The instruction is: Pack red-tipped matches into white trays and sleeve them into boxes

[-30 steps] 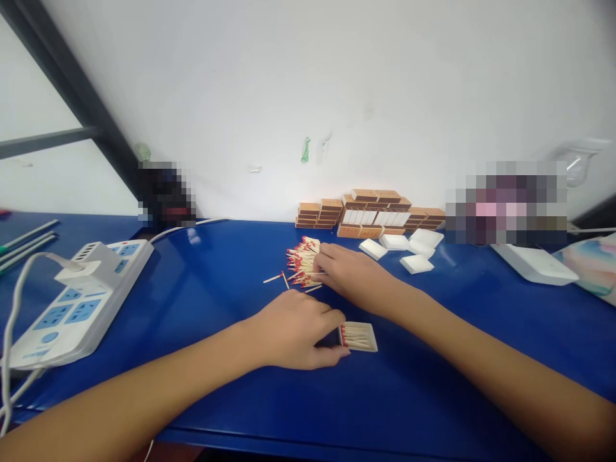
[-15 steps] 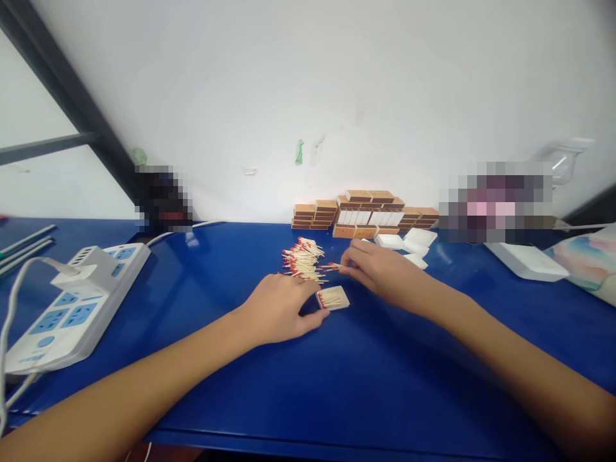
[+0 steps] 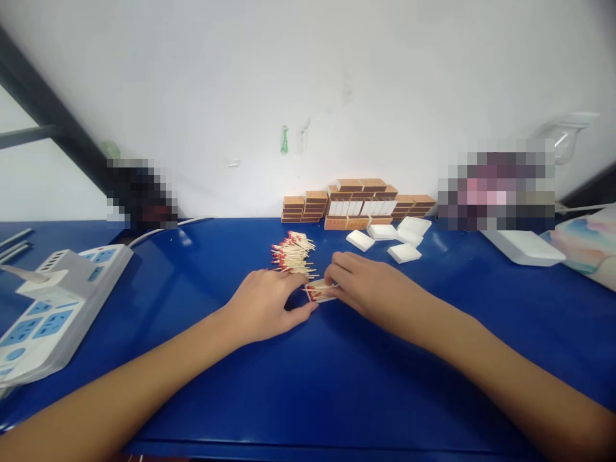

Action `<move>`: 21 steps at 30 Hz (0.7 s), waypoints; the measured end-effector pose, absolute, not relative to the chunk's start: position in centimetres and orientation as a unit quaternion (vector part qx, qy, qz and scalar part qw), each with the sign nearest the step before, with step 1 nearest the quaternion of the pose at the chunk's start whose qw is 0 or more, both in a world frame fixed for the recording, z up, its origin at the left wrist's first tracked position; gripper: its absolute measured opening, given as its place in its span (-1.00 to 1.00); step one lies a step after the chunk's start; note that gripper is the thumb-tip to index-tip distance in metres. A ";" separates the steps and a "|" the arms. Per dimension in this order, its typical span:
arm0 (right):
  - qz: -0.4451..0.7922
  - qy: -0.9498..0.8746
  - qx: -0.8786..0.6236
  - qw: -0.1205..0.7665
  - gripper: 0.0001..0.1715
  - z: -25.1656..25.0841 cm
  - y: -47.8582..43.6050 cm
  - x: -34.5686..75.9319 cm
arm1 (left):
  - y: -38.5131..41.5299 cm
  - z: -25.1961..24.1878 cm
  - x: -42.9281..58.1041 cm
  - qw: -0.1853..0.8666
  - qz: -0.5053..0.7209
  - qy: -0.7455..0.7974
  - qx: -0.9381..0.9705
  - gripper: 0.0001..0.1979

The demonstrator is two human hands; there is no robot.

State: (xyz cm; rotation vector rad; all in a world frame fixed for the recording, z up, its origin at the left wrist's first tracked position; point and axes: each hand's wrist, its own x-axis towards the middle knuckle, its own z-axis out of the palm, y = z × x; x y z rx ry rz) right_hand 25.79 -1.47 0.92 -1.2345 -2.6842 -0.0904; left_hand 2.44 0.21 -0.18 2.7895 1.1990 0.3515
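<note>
A small white matchbox tray (image 3: 324,299) lies on the blue table with red-tipped matches in it. My left hand (image 3: 267,305) grips its left end between thumb and forefinger. Over the tray, my right hand (image 3: 368,282) pinches a few matches (image 3: 323,289), their red heads pointing left; its fingers hide the tray's right end. Just behind my left hand spreads a loose pile of matches (image 3: 291,253), heads mostly to the left.
Stacked matchboxes (image 3: 360,205) stand against the wall. In front of them sit several white trays (image 3: 405,252). A power strip (image 3: 62,314) with a plug and cable occupies the left side. A white box (image 3: 527,248) and a patterned item (image 3: 590,250) are at the right.
My right hand has moved left and down from beside the match pile, bringing its pinched matches over the tray. My left hand still holds the tray. The view has shifted slightly.
</note>
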 end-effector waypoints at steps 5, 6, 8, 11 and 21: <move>0.064 -0.887 -0.439 0.128 -0.88 1.5 -1.3 27.3 | 0.2 -0.2 2.4 0.043 0.118 0.393 0.911 -0.64; 0.080 -0.881 -0.447 0.134 -0.87 1.7 -1.1 27.9 | 0.2 -0.2 2.4 0.044 0.120 0.393 0.911 -0.64; 0.110 -0.871 -0.458 0.140 -0.84 1.9 -0.7 28.9 | 0.3 -0.2 2.3 0.045 0.123 0.391 0.911 -0.65; 0.141 -0.865 -0.466 0.126 -0.85 1.8 -0.4 29.6 | 0.3 -0.2 2.3 0.043 0.127 0.386 0.913 -0.66; 0.145 -0.881 -0.438 0.104 -0.81 1.1 -0.7 28.5 | 0.2 -0.2 2.4 0.036 0.109 0.381 0.917 -0.63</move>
